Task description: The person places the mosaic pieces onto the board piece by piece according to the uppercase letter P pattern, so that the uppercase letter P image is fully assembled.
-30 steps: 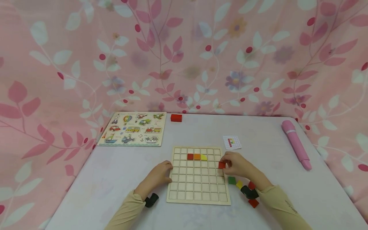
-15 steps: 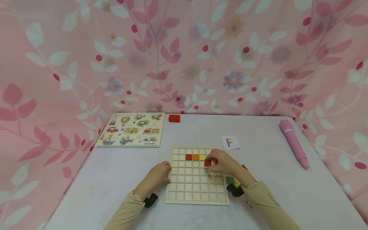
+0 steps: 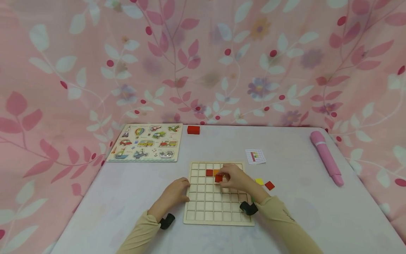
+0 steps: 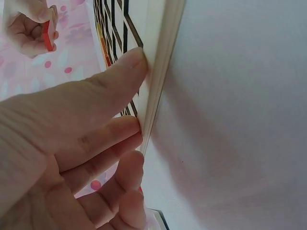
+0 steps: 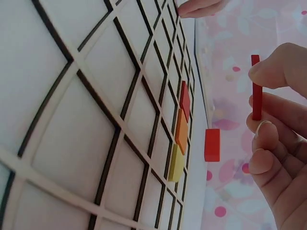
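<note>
A wooden grid board [image 3: 219, 213] lies on the table before me. My right hand [image 3: 236, 179] pinches a square red tile [image 5: 257, 88] between thumb and fingers, above the upper middle of the board. Another red tile [image 3: 209, 173], an orange tile [image 5: 181, 132] and a yellow tile [image 5: 176, 164] sit side by side in one row of cells; the right hand hides the yellow one in the head view. My left hand [image 3: 172, 192] touches the board's left edge with its thumb and fingertips.
Right of the board lie a loose yellow tile [image 3: 259, 181], a red tile [image 3: 269, 185] and a mostly hidden green piece [image 3: 252, 199]. Behind them is a pattern card [image 3: 255, 156]. A vehicle puzzle [image 3: 146, 143], a red block [image 3: 193, 130] and a pink wand-shaped object [image 3: 326, 158] lie farther out.
My right hand has carried the red tile leftward from the board's right edge to just below the coloured row. The left hand has stayed at the left edge.
</note>
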Motion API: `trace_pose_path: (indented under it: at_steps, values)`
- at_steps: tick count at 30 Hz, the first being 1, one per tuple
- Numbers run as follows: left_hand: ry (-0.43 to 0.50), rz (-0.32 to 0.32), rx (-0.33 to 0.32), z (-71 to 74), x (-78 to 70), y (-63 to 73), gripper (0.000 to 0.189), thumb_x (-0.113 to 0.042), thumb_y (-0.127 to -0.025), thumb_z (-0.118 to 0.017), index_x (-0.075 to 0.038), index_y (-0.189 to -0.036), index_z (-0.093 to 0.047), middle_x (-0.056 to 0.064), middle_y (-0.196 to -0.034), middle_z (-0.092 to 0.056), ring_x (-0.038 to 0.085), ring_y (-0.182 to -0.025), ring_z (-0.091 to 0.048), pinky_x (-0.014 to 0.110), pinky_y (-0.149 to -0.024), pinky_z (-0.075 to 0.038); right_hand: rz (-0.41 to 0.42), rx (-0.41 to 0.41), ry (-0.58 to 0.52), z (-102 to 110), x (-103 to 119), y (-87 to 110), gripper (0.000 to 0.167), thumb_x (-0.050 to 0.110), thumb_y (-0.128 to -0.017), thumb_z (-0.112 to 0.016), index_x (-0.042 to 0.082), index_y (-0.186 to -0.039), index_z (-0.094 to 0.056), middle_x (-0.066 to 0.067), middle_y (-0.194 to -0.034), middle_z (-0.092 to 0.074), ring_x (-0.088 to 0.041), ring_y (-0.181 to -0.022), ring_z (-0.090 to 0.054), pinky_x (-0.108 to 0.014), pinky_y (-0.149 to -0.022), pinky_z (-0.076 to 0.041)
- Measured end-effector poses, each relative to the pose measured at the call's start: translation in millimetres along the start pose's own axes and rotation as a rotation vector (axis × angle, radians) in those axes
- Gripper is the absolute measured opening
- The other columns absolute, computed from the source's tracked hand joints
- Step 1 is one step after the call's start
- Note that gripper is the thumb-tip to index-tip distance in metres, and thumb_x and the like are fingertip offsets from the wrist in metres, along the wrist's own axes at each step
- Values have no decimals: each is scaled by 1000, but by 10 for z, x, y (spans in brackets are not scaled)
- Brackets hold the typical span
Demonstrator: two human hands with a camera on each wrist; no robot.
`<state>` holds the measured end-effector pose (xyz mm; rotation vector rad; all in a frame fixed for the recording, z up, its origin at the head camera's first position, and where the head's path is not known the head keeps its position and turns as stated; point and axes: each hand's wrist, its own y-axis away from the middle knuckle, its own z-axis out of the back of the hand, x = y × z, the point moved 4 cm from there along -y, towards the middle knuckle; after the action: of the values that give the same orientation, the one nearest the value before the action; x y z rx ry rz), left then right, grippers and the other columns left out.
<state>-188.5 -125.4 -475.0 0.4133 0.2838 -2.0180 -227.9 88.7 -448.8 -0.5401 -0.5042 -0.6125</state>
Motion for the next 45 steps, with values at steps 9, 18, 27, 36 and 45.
trace_pose_path:
  at_steps: [9,18,27,36,45]
  values:
    - [-3,37,2,3,13,-1,44,-8,-55,-82,5,-93,-63,9,-97,-57,28,-91,-54,37,-80,-45,-44,65,55,-175,-51,-143,21,7,-70,-69,4,-90,-65,-1,-72,-49,-6,-58,-38,-19,-50,-37]
    - [12,20,-5,17,4,-3,43,-7,-56,-82,5,-92,-63,10,-97,-56,28,-91,-54,37,-81,-44,-106,148,76,-310,-116,-233,15,9,-75,-69,2,-89,-67,0,-74,-52,-10,-62,-43,-20,-54,-41]
    - [41,6,-16,8,11,5,43,-4,-55,-82,7,-91,-62,12,-96,-56,29,-90,-55,38,-81,-44,-106,207,83,-391,-67,-256,11,5,-77,-68,0,-87,-67,-2,-76,-52,-11,-65,-45,-20,-57,-42]
    - [57,-53,-49,26,25,24,42,-5,-55,-81,8,-90,-61,12,-95,-56,29,-88,-55,36,-79,-45,-143,242,145,-427,-59,-301,14,9,-80,-66,2,-92,-68,0,-80,-51,-11,-68,-45,-20,-60,-42]
    - [52,15,-6,5,34,1,43,-7,-56,-82,6,-93,-62,10,-98,-56,27,-92,-54,38,-82,-43,-127,227,120,-420,-13,-293,9,6,-77,-68,4,-85,-67,-1,-79,-55,-13,-71,-52,-20,-61,-45]
